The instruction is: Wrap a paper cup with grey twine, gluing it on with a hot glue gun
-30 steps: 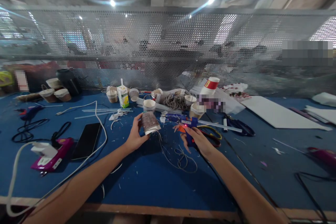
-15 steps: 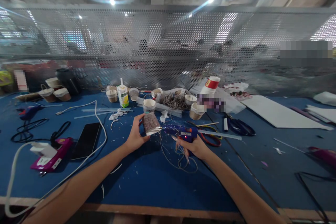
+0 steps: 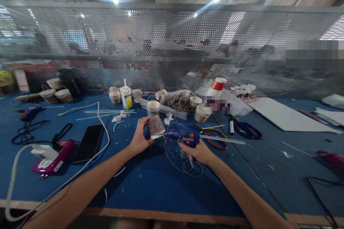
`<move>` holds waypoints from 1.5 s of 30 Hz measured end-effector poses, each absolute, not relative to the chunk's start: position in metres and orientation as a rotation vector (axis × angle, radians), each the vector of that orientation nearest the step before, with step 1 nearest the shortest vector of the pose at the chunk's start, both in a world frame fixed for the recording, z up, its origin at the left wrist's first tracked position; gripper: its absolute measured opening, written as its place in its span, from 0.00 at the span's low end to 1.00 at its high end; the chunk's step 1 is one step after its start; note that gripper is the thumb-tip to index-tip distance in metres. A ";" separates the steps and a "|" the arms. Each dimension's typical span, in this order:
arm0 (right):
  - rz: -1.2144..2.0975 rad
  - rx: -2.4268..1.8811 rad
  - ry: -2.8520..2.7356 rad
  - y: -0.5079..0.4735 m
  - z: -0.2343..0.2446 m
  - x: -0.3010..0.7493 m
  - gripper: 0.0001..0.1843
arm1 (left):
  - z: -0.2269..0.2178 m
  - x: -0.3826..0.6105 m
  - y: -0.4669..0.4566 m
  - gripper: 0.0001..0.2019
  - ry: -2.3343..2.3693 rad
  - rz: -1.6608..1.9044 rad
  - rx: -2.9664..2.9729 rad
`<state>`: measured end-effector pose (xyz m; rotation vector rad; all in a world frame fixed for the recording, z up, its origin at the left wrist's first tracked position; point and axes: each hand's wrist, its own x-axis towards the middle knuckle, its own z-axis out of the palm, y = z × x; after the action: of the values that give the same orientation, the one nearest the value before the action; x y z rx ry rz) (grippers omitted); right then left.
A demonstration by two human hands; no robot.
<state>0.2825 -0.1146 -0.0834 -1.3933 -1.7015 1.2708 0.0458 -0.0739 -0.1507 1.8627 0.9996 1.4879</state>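
Holding a twine-wrapped paper cup in the left hand, with fingers and thumb wrapped around the side. Tipping the cup to point the white rim down and to the right, above the middle of the blue tabletop, about halfway between the left and right edges. Grasping a blue hot glue gun in the right hand, with fingers curled around the handle, a pale glue stick poking out behind, and the nozzle right at the rim. Can't tell if touching, or if squeezing the trigger. Letting a loose tail of twine curl on the tabletop toward the front edge. Facing a heap of twine near the back edge, with scissors over toward the right edge. Looks like gluing by the rim. Seems to call for holding the cup still, squeezing gently to put on a little glue, and minding the hot tip near the left fingers.
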 end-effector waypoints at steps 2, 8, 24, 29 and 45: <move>1.271 -1.391 -1.707 -0.114 -0.083 0.283 0.15 | -0.150 0.046 -0.074 0.37 0.995 1.489 1.853; 1.231 -1.346 -1.732 -0.113 -0.085 0.285 0.13 | -0.149 0.047 -0.075 0.37 0.919 1.501 1.782; 1.172 -1.335 -1.721 -0.109 -0.086 0.289 0.11 | -0.150 0.049 -0.075 0.36 0.856 1.536 1.638; 1.164 -1.319 -1.712 -0.108 -0.087 0.291 0.12 | -0.150 0.049 -0.075 0.37 0.840 1.530 1.633; 1.139 -1.338 -1.709 -0.105 -0.089 0.295 0.07 | -0.152 0.047 -0.073 0.39 0.796 1.536 1.566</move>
<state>0.2945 -0.1050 -0.0888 -1.3384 -1.7089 1.1390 0.0475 -0.0729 -0.1520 1.5656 0.7965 1.5358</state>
